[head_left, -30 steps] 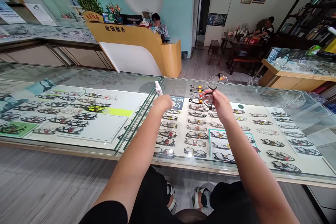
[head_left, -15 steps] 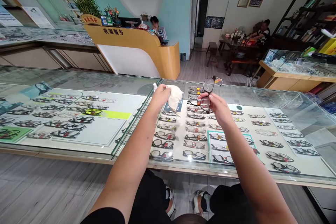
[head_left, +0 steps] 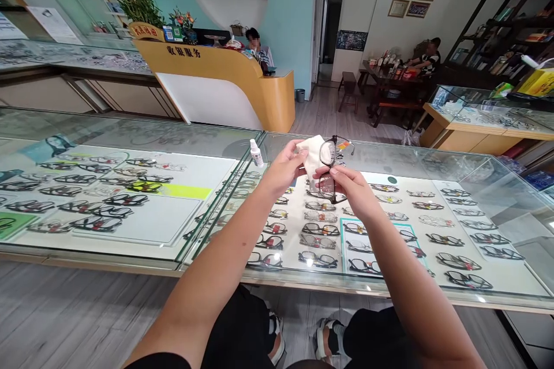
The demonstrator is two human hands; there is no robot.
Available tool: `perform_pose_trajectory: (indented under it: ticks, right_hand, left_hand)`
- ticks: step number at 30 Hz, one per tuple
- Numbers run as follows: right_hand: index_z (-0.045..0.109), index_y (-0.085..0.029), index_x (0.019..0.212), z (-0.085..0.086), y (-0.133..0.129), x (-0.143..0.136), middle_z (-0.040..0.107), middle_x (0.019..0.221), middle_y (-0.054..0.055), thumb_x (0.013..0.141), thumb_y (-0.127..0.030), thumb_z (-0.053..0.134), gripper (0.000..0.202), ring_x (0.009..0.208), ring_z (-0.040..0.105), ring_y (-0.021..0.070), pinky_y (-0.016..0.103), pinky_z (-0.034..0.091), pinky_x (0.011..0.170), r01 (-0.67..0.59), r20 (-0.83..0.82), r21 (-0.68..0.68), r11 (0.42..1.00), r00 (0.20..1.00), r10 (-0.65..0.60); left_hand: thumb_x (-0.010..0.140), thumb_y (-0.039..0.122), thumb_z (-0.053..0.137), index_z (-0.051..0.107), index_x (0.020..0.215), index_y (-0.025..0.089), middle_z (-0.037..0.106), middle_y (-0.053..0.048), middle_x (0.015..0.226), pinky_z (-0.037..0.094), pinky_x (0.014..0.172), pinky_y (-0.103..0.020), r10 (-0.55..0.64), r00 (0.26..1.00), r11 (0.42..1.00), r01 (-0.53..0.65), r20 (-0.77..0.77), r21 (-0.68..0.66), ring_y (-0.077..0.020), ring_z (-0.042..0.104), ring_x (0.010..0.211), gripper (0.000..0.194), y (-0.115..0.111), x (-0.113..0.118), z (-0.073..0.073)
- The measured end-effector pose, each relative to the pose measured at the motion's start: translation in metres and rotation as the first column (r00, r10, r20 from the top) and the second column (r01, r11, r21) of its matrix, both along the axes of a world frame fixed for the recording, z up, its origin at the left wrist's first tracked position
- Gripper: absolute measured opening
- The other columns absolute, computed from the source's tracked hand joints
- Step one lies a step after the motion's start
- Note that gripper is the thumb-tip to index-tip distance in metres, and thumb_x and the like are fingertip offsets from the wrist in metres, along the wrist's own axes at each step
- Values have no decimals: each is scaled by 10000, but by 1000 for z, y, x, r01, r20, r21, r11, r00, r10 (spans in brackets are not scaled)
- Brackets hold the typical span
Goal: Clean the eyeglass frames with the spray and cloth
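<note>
Left fingers (head_left: pixel 298 155) gripping white cloth (head_left: pixel 311 146), right fingers (head_left: pixel 344 176) holding eyeglasses (head_left: pixel 328 185) on end, white bottle (head_left: pixel 256 154) on glass counter (head_left: pixel 194 128)

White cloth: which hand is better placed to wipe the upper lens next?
Likely the left hand: it holds the white cloth beside the upper lens, while the right hand grips the glasses.

Black short sleeve (head_left: pixel 160 361), black trousers (head_left: pixel 234 323), 2 black-and-white open shoes (head_left: pixel 320 339), grey sock (head_left: pixel 339 332), 2 bare hands (head_left: pixel 279 174)
</note>
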State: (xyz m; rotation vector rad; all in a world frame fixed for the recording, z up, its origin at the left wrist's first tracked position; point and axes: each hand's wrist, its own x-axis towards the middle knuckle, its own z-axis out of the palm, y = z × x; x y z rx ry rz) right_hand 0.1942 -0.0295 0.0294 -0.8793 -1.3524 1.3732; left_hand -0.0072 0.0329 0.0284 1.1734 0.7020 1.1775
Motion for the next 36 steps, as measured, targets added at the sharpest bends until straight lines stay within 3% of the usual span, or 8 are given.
perform_pose_trajectory:
  ticks: [11,15,18,20,24,29,33,36]
  right_hand:
    - [854,-252,1025,0,-1,-2,796,1103,57,900,-637,770,414,957,740,227,377,610,905,44,8,-52,998,999,-44]
    - [841,-247,999,1,-1,-4,792,1112,61,921,-659,737,432,970,729,235,366,597,881,33,30,-27,999,999,-32]
    - [826,-240,990,0,-1,-5,794,1077,63,928,-675,726,450,964,723,238,365,589,875,14,23,-4,1000,1000,-14]
    - [822,-238,997,-1,-1,-6,797,1068,64,930,-680,725,458,945,723,234,364,585,871,7,17,3,1000,1000,-7]
    - [825,-230,995,-4,0,-7,791,1020,67,930,-696,721,481,876,718,215,355,576,843,-6,26,10,1000,1000,6]
    - [827,-208,1014,-4,1,-5,792,1025,71,964,-673,698,486,897,706,202,340,562,864,-59,45,51,997,997,57]
    - [834,-209,1023,-6,2,-3,794,1051,75,1003,-626,676,446,913,722,210,345,555,885,-141,34,67,988,990,139]
    - [838,-217,1051,-9,3,-2,794,1066,72,1035,-576,652,405,894,713,202,338,552,873,-180,18,69,981,984,179]
  left_hand:
    - [859,441,855,553,1065,248,706,28,877,589,750,-277,-2,997,998,-3,71,70,-132,680,751,414,-9,12,1]
    - [860,519,843,669,1020,215,731,-18,952,586,783,-263,6,996,999,-10,88,44,-141,700,836,385,-11,13,2]
    - [877,658,801,746,939,176,764,-89,1135,593,811,-292,25,996,998,-30,90,57,-159,710,896,490,-10,15,-1]
    - [830,641,865,755,890,170,757,-96,1236,588,816,-294,70,995,994,-76,69,78,-150,701,906,488,-9,18,-4]
    - [696,501,1006,715,888,177,734,-27,1018,561,746,-244,105,991,989,-113,85,94,-109,669,828,476,-10,20,-6]
    - [702,441,1025,583,1078,204,683,37,778,455,540,-220,-84,990,996,86,113,-14,-85,585,565,627,-16,18,1]
    - [806,510,950,634,993,157,586,43,624,430,528,-235,-291,955,957,290,63,18,-92,529,527,509,-16,12,4]
    - [821,527,933,689,1027,133,578,35,625,448,554,-260,-378,925,926,379,46,-5,-104,521,540,507,-16,8,6]
